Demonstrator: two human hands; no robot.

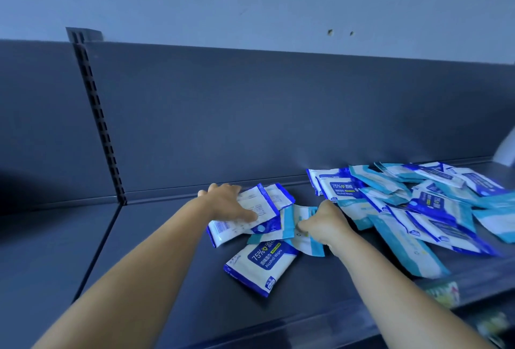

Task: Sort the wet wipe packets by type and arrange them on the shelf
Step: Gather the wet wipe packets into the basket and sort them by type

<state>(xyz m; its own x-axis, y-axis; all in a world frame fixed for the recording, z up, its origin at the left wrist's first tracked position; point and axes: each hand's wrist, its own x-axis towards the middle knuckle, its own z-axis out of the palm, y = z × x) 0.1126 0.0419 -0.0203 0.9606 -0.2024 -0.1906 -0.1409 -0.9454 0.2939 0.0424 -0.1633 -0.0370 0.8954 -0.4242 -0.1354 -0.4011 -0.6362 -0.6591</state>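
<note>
On the dark shelf [172,251] lie wet wipe packets of two kinds: dark-blue-edged alcohol wipes and light-blue-edged ones. My left hand [230,203] holds a small stack of dark-blue packets [262,209] lying back side up, with the thumb on top. My right hand [324,222] pinches a light-blue packet [305,233] just right of that stack. One dark-blue alcohol wipe packet [262,265] lies face up in front of both hands. A mixed pile of several packets [423,203] spreads to the right.
The shelf's dark back panel [250,114] rises behind the packets, with a slotted upright [100,125] at the left. The shelf's front edge [320,320] runs below my arms. Blurred goods [443,293] show on a lower level at the right.
</note>
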